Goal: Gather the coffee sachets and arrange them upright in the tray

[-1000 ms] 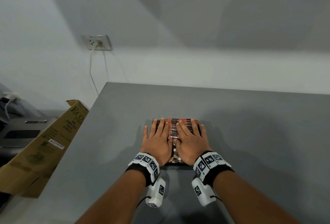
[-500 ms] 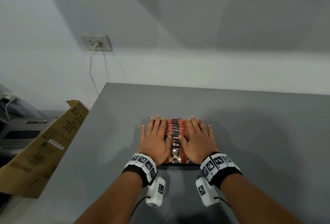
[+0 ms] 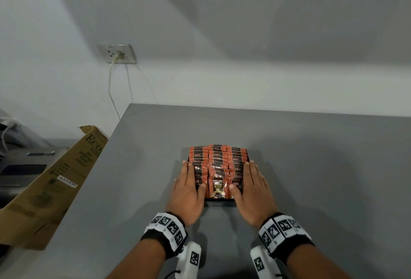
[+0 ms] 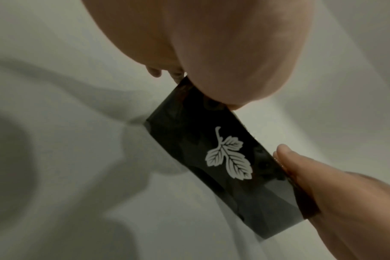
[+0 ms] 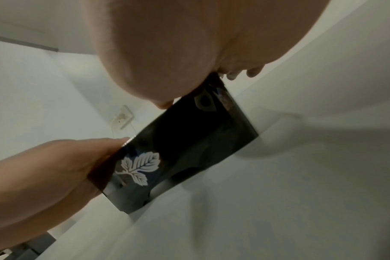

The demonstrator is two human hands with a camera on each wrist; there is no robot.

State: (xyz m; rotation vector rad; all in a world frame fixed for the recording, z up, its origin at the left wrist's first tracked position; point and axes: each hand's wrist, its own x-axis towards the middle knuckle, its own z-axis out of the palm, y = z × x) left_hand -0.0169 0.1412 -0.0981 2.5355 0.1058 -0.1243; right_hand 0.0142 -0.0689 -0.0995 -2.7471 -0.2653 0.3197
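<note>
Orange-and-black coffee sachets [image 3: 218,165] stand upright in three packed rows inside a black tray [image 3: 220,203] on the grey table. My left hand [image 3: 189,189] lies flat along the tray's left side, its thumb touching the front sachets. Mirroring it, my right hand [image 3: 253,189] lies flat along the right side with its thumb at the front. In the left wrist view the tray's black wall [image 4: 223,158] bears a white leaf, and the same wall [image 5: 167,158] shows in the right wrist view. Neither hand grips anything.
The grey table [image 3: 311,167] runs back to a white wall. A cardboard box [image 3: 55,180] leans at the table's left edge, beside a dark appliance [image 3: 22,163]. A wall socket [image 3: 120,53] with a hanging cable sits at the back left.
Both hands slid apart from on top of the sachets to the tray's left and right sides, uncovering all three rows.
</note>
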